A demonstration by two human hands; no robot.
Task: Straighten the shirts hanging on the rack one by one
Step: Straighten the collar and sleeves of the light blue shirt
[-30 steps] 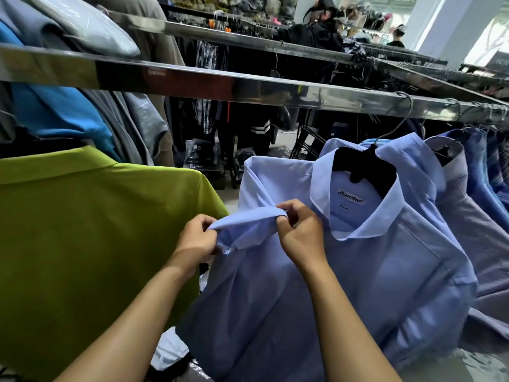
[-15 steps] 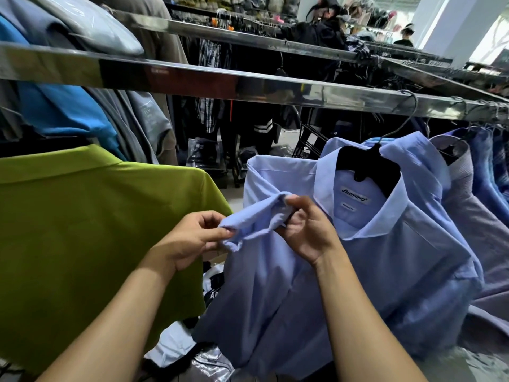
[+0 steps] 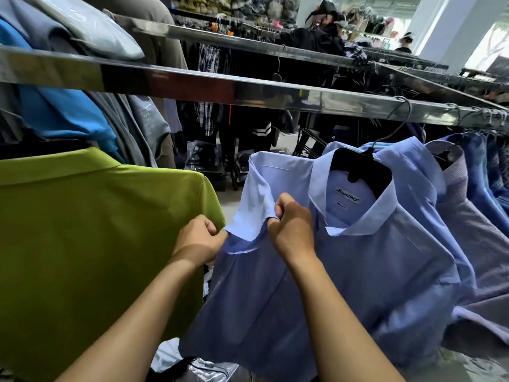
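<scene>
Head view: working on light blue shirt, hanging on black hanger from rack rail, just beside green shirt. Pinching sleeve hem with left grip and right grip, both curled tight on the cloth, stretching it between them. Probably handling light, soft, floppy, creasing easily, maybe slipping off hanger if tugged hard. Likely best taking hold at hems, shoulder seams, collar, not mid-panel.
</scene>
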